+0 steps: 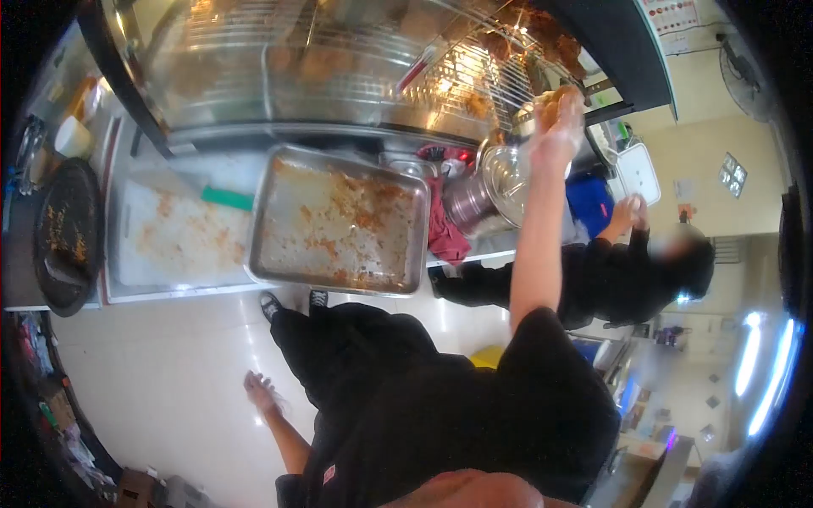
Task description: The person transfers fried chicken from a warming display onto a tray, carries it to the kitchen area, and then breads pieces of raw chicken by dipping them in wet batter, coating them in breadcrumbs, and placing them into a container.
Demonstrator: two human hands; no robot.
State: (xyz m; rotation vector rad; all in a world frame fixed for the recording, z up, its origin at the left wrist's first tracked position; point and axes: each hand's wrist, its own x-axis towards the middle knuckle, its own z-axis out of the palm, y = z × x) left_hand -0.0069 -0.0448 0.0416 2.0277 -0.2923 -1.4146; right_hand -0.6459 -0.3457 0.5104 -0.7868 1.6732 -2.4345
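My right hand (559, 135), in a clear plastic glove, is raised at the right end of the lit glass display case (339, 76). Its fingers are closed around a golden-brown piece of fried food (555, 103), partly hidden by the hand and glare. Low at my side hangs my left hand (262, 392), also in a clear glove, with fingers apart and nothing in it. Between the case and my body lies a metal tray (339, 229) smeared with brown crumbs and grease. Inside the case, brown fried pieces (550, 38) sit on a wire rack.
A white cutting board (174, 245) with crumbs and a green-handled tool (227, 198) lies left of the tray. Farther left is a dark round pan (68, 237). A steel pot (474, 203) and red cloth (446, 233) are at right. Beyond them stands another person (610, 279) in black.
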